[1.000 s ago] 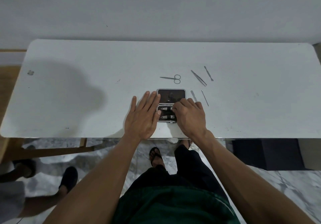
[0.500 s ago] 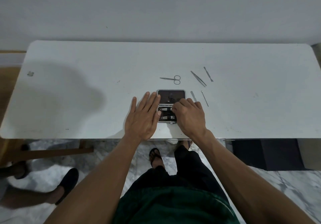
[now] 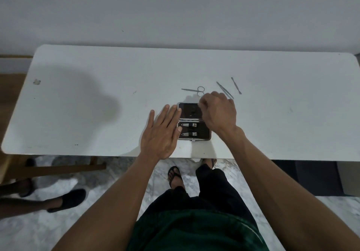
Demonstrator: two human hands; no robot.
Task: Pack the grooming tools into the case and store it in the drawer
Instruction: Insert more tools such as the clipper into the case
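Spanning grey-walled room, white table (image 3: 97,114); left hand (image 3: 161,132) flat, right hand (image 3: 219,110) grip unclear.

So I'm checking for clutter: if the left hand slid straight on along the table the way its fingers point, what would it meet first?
The left hand lies flat, fingers pointing up-right beside the open case. It would probably first meet the case's left edge, then the scissors beyond; depth is unclear.

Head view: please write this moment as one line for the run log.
case open on table, two clippers inside | left hand flat beside case | right hand over lid | scissors unpacked
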